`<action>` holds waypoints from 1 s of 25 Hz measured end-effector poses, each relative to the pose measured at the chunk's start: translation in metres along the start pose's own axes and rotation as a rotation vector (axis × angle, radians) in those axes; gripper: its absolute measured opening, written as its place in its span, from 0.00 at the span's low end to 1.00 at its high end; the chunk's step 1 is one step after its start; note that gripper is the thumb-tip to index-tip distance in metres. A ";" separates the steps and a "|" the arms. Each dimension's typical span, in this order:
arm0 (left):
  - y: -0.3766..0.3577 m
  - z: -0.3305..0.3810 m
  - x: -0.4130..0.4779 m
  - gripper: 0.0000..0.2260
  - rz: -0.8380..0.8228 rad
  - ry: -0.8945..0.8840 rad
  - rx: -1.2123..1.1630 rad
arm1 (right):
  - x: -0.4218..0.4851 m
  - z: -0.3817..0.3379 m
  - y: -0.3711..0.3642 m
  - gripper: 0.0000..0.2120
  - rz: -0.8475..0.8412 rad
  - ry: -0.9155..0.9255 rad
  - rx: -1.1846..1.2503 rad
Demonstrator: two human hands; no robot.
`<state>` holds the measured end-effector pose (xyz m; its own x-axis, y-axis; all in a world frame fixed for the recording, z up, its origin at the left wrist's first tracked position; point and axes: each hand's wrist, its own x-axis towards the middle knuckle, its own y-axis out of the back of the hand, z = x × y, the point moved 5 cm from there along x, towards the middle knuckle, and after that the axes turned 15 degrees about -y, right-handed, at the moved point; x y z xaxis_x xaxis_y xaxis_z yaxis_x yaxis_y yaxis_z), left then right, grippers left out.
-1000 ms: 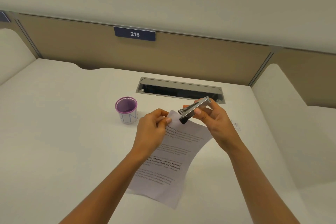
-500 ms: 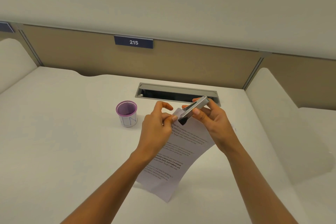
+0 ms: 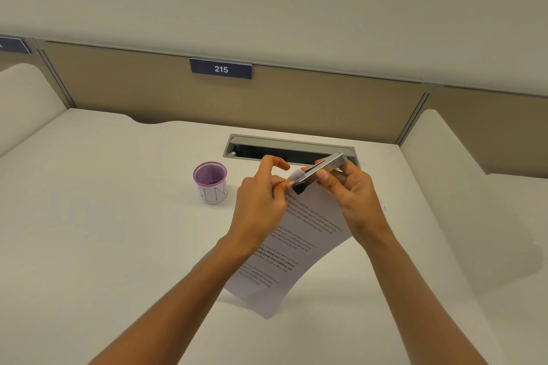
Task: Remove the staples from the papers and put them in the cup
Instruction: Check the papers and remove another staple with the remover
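Pale partition walls close in a cream desk (image 3: pixel 103 231) on three sides, and a tan back panel carries a dark blue plate (image 3: pixel 221 69) reading 215. A grey metal cable slot (image 3: pixel 284 149) is sunk into the desk near the back edge.

Both bare forearms reach in from the bottom of the view and meet above the middle of the desk. The left hand (image 3: pixel 261 204) pinches the top corner of the printed papers (image 3: pixel 284 252) between thumb and fingers, with the index finger raised and curled clear of the sheet. The papers hang from that grip, lifted off the desk at the top and curving down, their lower corner close to or touching the surface; which one cannot be told. The right hand (image 3: pixel 350 190) is closed around a silver staple remover (image 3: pixel 320 170), held slanted with its dark front end pressed to the pinched corner of the papers, right beside the left fingertips. The staple itself is too small to make out.

Left of the hands, apart from them, a purple mesh cup (image 3: pixel 210 182) stands upright on the desk with a white label wrapped around its lower half.
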<state>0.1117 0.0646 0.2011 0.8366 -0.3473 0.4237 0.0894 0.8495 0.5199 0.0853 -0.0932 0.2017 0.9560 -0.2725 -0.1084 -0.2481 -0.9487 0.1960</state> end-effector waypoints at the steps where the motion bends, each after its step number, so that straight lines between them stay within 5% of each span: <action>1: 0.000 0.000 0.000 0.10 -0.004 0.001 0.003 | -0.001 0.000 0.000 0.15 0.011 0.005 0.001; 9: -0.003 -0.004 0.002 0.11 -0.143 0.102 -0.108 | -0.007 0.003 0.001 0.11 0.084 0.039 -0.008; 15: -0.002 -0.006 -0.001 0.20 -0.220 0.158 -0.273 | -0.008 0.001 0.003 0.17 0.096 0.047 -0.022; 25: -0.008 -0.005 -0.002 0.11 -0.067 0.174 -0.131 | -0.002 0.004 -0.002 0.10 0.117 0.042 -0.030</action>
<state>0.1121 0.0609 0.1922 0.9061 -0.3404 0.2512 0.2077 0.8751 0.4370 0.0831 -0.0916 0.1975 0.9269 -0.3730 -0.0422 -0.3538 -0.9056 0.2338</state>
